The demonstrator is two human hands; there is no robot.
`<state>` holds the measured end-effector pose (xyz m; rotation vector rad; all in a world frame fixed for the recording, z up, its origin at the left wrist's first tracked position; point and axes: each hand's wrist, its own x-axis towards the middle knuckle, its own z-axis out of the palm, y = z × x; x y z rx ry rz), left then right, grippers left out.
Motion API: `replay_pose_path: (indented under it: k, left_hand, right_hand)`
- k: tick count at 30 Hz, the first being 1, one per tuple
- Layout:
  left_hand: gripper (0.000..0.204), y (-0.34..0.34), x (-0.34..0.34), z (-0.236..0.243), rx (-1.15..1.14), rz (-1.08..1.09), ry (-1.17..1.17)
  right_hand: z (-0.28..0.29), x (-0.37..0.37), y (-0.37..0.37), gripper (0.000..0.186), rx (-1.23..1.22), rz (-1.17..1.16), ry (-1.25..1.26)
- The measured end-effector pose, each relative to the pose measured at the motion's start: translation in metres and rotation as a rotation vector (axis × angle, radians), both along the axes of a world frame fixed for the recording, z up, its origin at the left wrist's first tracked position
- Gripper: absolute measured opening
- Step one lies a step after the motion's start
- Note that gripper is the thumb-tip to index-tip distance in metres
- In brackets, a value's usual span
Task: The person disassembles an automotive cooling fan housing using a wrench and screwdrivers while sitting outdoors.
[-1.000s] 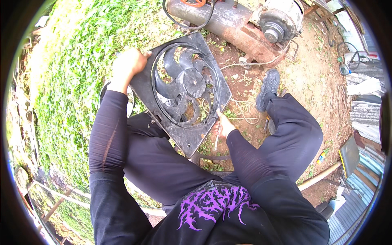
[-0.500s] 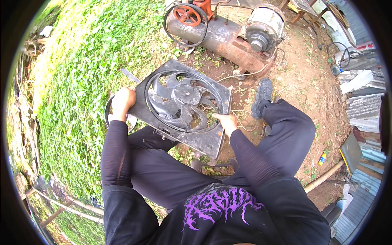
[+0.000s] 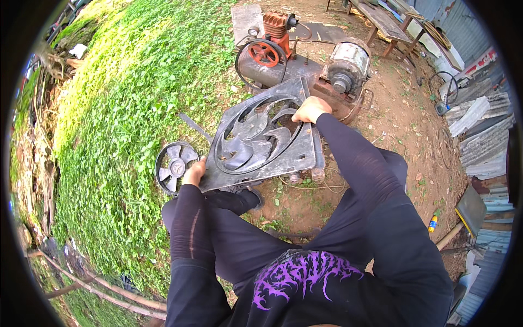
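I hold a black square fan shroud (image 3: 283,166) with a bladed fan inside, tilted above my bent legs. My left hand (image 3: 194,173) grips its lower left corner. Beside that hand is a smaller round fan (image 3: 176,168) with pale blades, and a dark flat strip (image 3: 193,126) sticks out behind the shroud. My right hand (image 3: 311,110) is closed on the upper right edge, its fingertips over the rim; some of the fingers are hidden.
A rusty compressor tank with an orange pump (image 3: 278,37) and a worn motor (image 3: 346,62) lies just beyond the shroud. A wooden bench (image 3: 381,22) stands at back right. Corrugated sheets (image 3: 485,152), a yellow bottle (image 3: 433,223) and cables line the right. Greenery covers the left.
The shroud has turned: my right hand has gone from its lower right side to the upper right, my left hand lower. The view has shifted, showing more of the compressor and small fan.
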<state>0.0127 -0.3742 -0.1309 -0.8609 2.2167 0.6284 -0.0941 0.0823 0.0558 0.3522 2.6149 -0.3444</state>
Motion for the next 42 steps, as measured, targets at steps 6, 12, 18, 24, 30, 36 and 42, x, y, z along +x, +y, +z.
replay_pose_path:
  k: [6, 12, 18, 24, 30, 36, 42]
  left_hand:
    - [0.102, 0.185, 0.038, -0.03, 0.596, 0.501, -0.225]
    - [0.101, 0.247, 0.062, -0.066, 0.868, 0.589, -0.31]
    - [0.041, 0.182, -0.053, 0.006, 0.573, 0.913, 0.177]
    - [0.035, -0.033, -0.102, 0.093, -0.275, -0.417, 0.066]
    - [0.046, 0.083, -0.063, 0.15, 0.278, 0.029, 1.094]
    - [0.057, 0.188, -0.052, 0.184, 0.399, -0.662, 0.673]
    - [0.071, 0.236, -0.063, 0.154, 0.333, -1.019, 0.517]
  right_hand:
    - [0.041, 0.003, 0.027, 0.051, 0.231, 0.071, 0.143]
    - [0.096, 0.021, -0.006, 0.034, 0.258, 0.46, 0.515]
    - [0.064, 0.032, 0.0, 0.018, 0.267, 1.034, 0.915]
    - [0.036, 0.023, -0.004, 0.02, 0.172, 1.249, 0.78]
    - [-0.015, 0.025, 0.028, 0.016, 0.157, 1.334, 0.662]
    - [-0.053, 0.027, 0.025, 0.015, 0.1, 1.341, 0.637]
    - [-0.074, 0.011, 0.062, 0.016, 0.153, 1.257, 0.67]
